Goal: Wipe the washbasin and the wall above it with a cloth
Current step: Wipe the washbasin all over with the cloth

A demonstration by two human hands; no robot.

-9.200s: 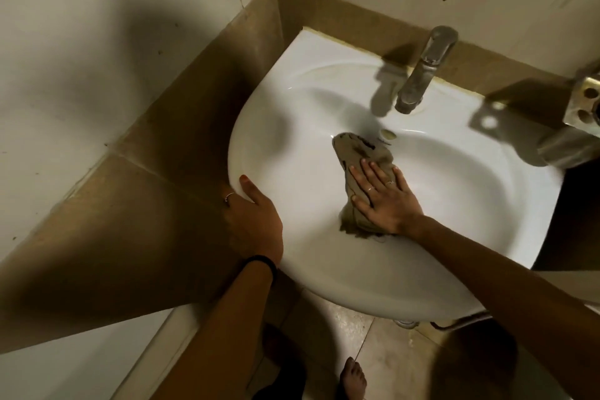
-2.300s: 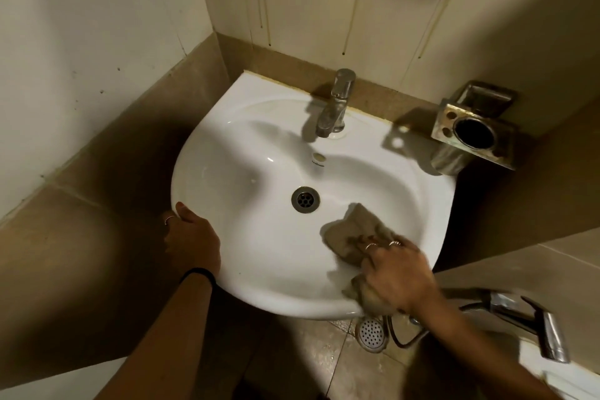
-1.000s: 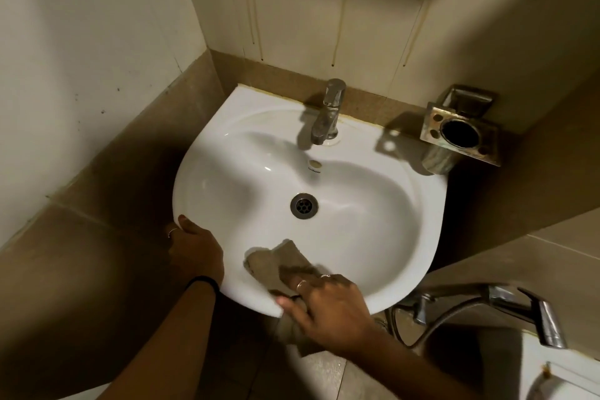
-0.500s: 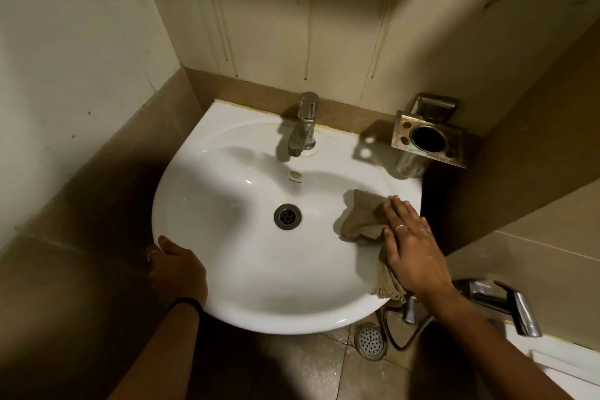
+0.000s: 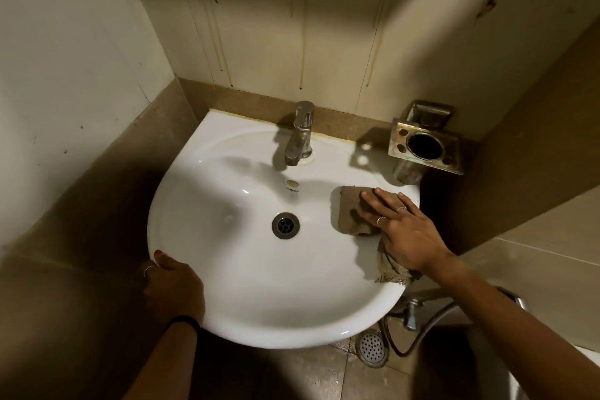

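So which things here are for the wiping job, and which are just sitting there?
For the job:
- cloth, pressed flat under the right hand
- washbasin, its rim held by the left hand
- wall above it, streaked with drip marks

Just there:
- tap
- drain
- metal holder on the wall
- floor drain
- hose under the basin
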